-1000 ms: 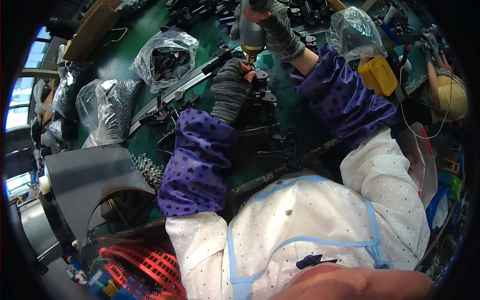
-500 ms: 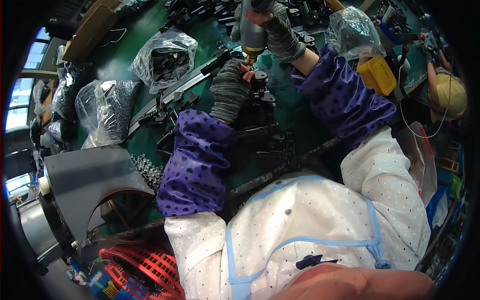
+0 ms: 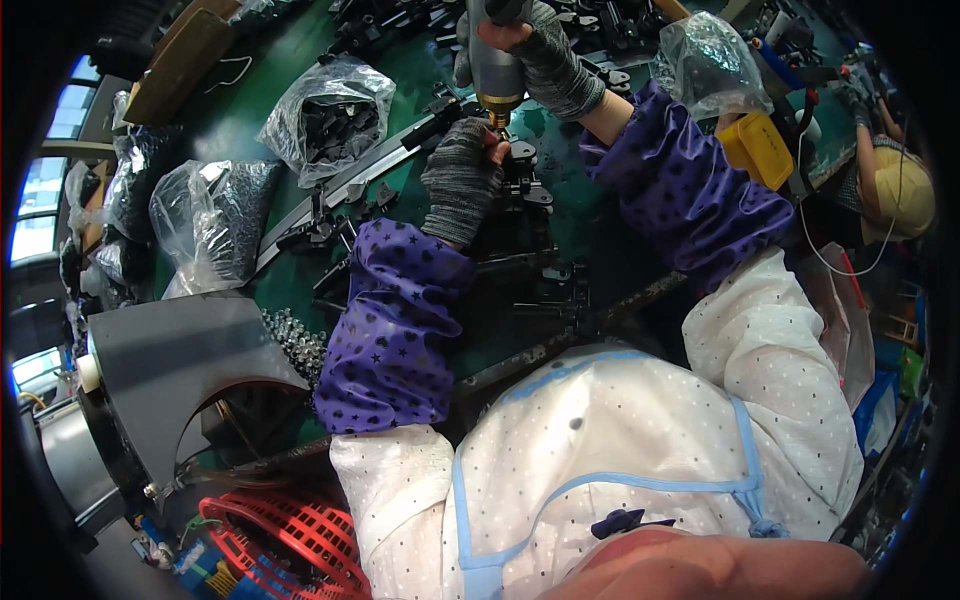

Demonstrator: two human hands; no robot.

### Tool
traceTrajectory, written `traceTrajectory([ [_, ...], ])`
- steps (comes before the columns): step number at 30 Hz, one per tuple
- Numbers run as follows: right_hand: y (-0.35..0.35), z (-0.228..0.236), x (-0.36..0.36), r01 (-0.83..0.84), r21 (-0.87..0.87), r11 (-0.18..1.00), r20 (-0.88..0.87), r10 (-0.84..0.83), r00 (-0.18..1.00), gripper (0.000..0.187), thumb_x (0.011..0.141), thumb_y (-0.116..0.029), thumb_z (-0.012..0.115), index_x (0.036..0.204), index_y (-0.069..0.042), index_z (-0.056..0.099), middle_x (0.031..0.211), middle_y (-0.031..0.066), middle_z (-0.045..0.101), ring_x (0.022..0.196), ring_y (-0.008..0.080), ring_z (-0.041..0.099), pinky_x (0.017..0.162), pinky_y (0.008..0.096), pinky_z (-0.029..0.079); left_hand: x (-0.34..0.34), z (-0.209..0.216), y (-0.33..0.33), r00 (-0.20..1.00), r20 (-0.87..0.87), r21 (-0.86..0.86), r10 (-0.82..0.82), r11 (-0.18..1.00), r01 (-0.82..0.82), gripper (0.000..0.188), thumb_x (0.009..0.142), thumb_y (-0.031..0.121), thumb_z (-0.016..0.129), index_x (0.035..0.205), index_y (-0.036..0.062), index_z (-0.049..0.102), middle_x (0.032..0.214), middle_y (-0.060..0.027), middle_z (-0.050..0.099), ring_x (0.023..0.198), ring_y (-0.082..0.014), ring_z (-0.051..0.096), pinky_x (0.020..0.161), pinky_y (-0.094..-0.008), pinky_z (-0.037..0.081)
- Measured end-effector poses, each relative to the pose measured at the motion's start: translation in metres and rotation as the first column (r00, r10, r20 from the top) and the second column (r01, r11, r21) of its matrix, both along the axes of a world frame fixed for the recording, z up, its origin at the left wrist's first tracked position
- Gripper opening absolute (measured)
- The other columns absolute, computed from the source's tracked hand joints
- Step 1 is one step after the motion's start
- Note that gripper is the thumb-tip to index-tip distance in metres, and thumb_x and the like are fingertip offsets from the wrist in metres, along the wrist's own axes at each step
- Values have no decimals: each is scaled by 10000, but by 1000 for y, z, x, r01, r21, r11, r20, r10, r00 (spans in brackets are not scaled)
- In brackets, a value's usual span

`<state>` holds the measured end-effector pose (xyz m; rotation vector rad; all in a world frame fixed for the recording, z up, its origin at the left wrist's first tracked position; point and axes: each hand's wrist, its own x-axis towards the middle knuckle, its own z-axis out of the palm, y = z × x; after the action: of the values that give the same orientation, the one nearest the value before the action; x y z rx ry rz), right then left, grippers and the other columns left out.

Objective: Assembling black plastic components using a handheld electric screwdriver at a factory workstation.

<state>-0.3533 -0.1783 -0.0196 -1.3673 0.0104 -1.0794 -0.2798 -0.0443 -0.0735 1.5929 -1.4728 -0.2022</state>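
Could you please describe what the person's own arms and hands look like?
The left hand and right hand wear mottled grey knit gloves, leaving some fingertips bare. Glossy purple sleeve covers bear small dark prints, some star-shaped, and reach up to white sleeves with small dark specks.

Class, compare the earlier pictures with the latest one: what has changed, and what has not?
The right hand and the grey cylindrical tool it holds have shifted slightly left. Nothing was visibly taken up or let go. The left hand and yellow container look essentially unchanged.
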Motion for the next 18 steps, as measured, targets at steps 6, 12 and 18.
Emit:
traceTrajectory([
  [6,-3,7,1,-121,-134,984,1,122,993,346,740,-390,633,793,-71,510,747,-5,499,690,92,464,596,244,392,1,-5,-1,1000,2,15,-6,1000,6,189,699,118,678,766,59,512,669,-78,531,597,-212,540,563,-316,436],
  [12,-9,-7,9,-167,-21,986,-43,166,985,379,726,-410,655,818,-63,535,746,4,532,699,107,509,608,245,416,-1,-9,-3,999,24,-30,-34,999,34,206,683,121,674,813,72,523,689,-81,543,629,-239,560,582,-330,453],
  [18,-2,17,14,-277,-78,958,91,284,955,365,732,-355,662,887,-60,513,747,2,532,706,102,515,622,247,432,5,-7,-2,998,-17,14,-56,998,56,180,713,110,661,802,52,516,693,-75,542,627,-196,540,596,-305,434],
])
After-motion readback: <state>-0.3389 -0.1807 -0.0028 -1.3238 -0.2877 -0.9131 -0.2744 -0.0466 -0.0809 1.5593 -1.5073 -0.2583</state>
